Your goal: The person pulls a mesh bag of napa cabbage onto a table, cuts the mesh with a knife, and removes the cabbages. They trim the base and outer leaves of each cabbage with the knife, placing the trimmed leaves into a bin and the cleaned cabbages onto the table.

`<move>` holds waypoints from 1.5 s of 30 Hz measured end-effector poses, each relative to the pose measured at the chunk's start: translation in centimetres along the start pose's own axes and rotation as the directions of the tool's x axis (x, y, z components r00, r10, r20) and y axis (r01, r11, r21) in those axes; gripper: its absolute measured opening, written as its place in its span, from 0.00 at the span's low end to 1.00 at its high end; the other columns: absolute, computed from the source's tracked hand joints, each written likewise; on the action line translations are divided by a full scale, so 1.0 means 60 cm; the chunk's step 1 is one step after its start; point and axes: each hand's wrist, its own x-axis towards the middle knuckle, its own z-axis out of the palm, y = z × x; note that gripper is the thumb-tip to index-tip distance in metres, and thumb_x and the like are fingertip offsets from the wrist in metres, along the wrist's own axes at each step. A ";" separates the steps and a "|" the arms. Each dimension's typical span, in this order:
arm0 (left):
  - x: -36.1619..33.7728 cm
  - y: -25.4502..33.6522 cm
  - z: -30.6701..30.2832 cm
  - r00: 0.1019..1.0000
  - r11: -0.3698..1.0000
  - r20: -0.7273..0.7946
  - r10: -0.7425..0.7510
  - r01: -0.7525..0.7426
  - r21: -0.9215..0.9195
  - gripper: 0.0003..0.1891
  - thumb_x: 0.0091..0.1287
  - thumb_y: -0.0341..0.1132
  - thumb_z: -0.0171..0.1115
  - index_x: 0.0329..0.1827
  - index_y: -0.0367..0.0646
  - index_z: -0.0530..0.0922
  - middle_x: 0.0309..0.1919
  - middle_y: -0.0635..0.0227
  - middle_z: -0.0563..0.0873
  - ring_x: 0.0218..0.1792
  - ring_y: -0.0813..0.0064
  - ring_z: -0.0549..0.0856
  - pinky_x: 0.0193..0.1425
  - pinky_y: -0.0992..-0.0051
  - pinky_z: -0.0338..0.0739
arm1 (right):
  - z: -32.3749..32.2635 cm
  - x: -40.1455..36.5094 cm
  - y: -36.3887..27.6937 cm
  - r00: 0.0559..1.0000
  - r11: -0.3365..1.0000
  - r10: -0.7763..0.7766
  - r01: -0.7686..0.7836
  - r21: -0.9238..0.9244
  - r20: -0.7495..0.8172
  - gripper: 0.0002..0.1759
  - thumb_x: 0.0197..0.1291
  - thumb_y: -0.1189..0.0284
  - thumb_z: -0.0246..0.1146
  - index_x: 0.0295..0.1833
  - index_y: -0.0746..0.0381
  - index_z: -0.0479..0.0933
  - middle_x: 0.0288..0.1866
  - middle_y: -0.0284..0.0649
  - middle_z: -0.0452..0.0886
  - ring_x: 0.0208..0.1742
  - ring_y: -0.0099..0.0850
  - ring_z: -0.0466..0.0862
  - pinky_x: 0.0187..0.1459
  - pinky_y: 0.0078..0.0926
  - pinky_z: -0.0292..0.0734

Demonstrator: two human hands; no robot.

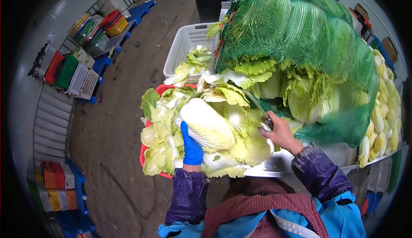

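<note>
My left hand (191, 145), in a blue glove, grips a trimmed napa cabbage (207, 124) by its near left side. The cabbage lies tilted above loose outer leaves (165, 141). In my bare right hand (279, 133) is a knife (256, 103), its dark handle in my fist and its thin blade pointing up and left, apart from the cabbage. Beneath the leaves a red tub (144, 150) shows only at its rim. Right of the knife, untrimmed napa cabbages (307, 96) sit in the opening of a green mesh sack (292, 27).
A white plastic basket (182, 45) with leaf scraps stands beyond the tub. Pale trimmed cabbages (382, 109) are piled at the far right of the metal table (274, 163). Stacked coloured crates (71, 72) on blue pallets line the left wall. A black bin (210, 0) stands at the back.
</note>
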 end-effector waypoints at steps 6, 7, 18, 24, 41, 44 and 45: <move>-0.025 0.061 0.071 0.998 0.995 0.000 0.068 -0.067 -0.073 0.36 0.68 0.62 0.38 0.70 0.44 0.59 0.64 0.59 0.69 0.59 0.64 0.74 0.62 0.64 0.72 | -0.076 -0.021 -0.032 0.960 0.955 -0.249 0.220 -0.198 -0.131 0.28 0.42 0.65 0.73 0.50 0.59 0.73 0.48 0.43 0.77 0.39 0.38 0.81 0.37 0.32 0.76; -0.030 0.067 0.084 0.998 0.995 0.001 0.069 -0.068 -0.071 0.36 0.68 0.62 0.38 0.70 0.44 0.59 0.64 0.59 0.69 0.59 0.64 0.74 0.62 0.64 0.72 | -0.082 -0.014 -0.056 0.955 0.963 -0.266 0.257 -0.081 -0.131 0.30 0.40 0.67 0.74 0.51 0.58 0.72 0.52 0.42 0.74 0.44 0.36 0.80 0.41 0.28 0.75; -0.138 0.069 0.295 0.780 0.751 0.580 0.236 -0.525 0.400 0.30 0.64 0.37 0.58 0.67 0.35 0.61 0.68 0.58 0.63 0.68 0.68 0.62 0.71 0.72 0.52 | 0.001 -0.015 -0.006 0.976 0.071 -0.069 -0.201 0.977 0.206 0.50 0.38 0.54 0.76 0.65 0.64 0.60 0.54 0.39 0.75 0.57 0.32 0.76 0.58 0.33 0.73; -0.238 0.164 0.300 0.827 0.941 0.536 -0.172 -0.022 0.336 0.50 0.53 0.42 0.68 0.71 0.32 0.44 0.40 0.53 0.83 0.28 0.70 0.83 0.36 0.76 0.78 | 0.000 -0.036 0.037 0.960 -0.345 -0.019 -0.270 0.899 0.281 0.49 0.35 0.50 0.76 0.63 0.63 0.66 0.60 0.41 0.74 0.60 0.35 0.74 0.62 0.39 0.70; -0.160 0.032 0.169 0.850 0.910 0.458 -0.259 0.056 0.410 0.53 0.45 0.43 0.75 0.72 0.39 0.52 0.66 0.62 0.64 0.66 0.69 0.65 0.69 0.68 0.59 | -0.126 -0.086 -0.033 0.955 0.735 -0.181 -0.028 0.677 0.236 0.31 0.47 0.79 0.65 0.61 0.60 0.69 0.53 0.39 0.77 0.43 0.25 0.80 0.42 0.18 0.76; -0.169 0.023 0.149 0.839 0.886 0.479 -0.258 0.008 0.463 0.56 0.42 0.45 0.76 0.72 0.39 0.51 0.68 0.63 0.62 0.67 0.69 0.63 0.71 0.68 0.57 | -0.162 -0.088 -0.053 0.824 0.825 -0.562 0.553 0.119 0.067 0.16 0.47 0.76 0.64 0.45 0.57 0.74 0.28 0.35 0.78 0.28 0.33 0.80 0.28 0.26 0.74; -0.170 0.021 0.147 0.824 0.875 0.506 -0.253 -0.028 0.483 0.57 0.41 0.45 0.77 0.72 0.38 0.51 0.69 0.63 0.61 0.68 0.69 0.63 0.71 0.68 0.57 | -0.169 -0.092 -0.063 0.827 0.827 -0.558 0.549 0.122 0.065 0.16 0.47 0.76 0.64 0.45 0.57 0.74 0.28 0.35 0.78 0.28 0.33 0.80 0.28 0.26 0.74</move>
